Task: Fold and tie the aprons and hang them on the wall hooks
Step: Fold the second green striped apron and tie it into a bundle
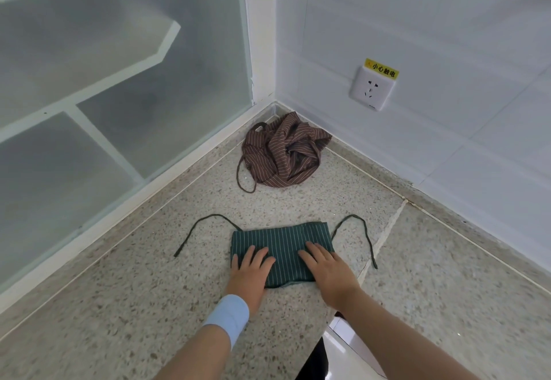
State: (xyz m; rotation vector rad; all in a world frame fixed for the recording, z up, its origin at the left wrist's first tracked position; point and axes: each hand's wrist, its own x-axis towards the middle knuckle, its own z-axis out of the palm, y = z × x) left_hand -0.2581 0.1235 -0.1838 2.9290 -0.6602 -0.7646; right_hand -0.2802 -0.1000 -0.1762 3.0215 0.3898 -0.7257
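Your left hand (250, 269) and right hand (328, 272) lie flat, fingers spread, pressing the folded green apron (283, 245) onto the speckled counter (179, 305) — nothing is pinched. Its two strings (366, 235) trail loose on either side. Lift both palms at once and the fold will probably spring open. The brown apron (283, 153) sits crumpled in the corner — untouched.

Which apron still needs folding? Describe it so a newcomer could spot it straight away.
Find the corner where the frosted glass panel meets the white tiled wall, below the wall socket. The brown apron lies there on the speckled stone surface. Unlike the flat, folded green apron nearer you, it is a crumpled heap.
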